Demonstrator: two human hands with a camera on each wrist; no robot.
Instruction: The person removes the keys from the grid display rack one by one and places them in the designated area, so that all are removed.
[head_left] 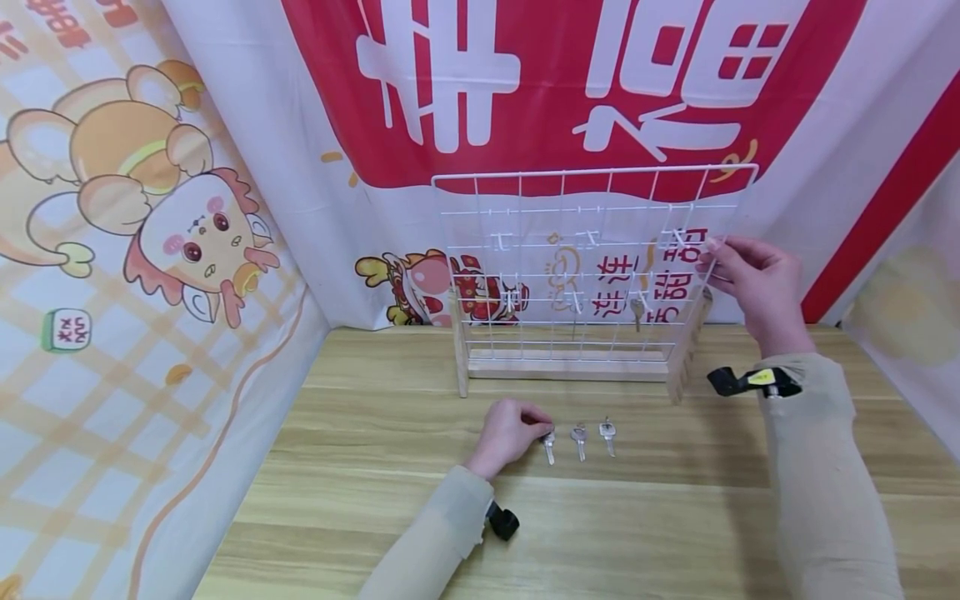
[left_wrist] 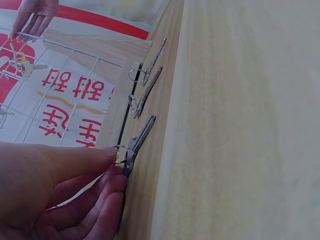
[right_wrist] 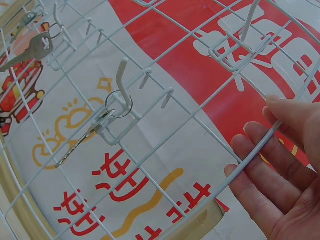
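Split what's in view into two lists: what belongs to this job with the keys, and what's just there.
Part of the job, by the look of it:
three loose keys, one pinched by the left hand
wire rack, its side held by the right hand
white hooks
hanging keys

Just there:
printed cloths
black wrist bands
wooden table, merely support

We take this for a makeshift recording booth, because a white cloth hanging printed with orange cartoons (head_left: 142,333) and a red fabric panel with large white characters (head_left: 555,108) enclose a pale wood-grain tabletop (head_left: 600,533), and small black cameras (head_left: 503,522) sit at both wrists.
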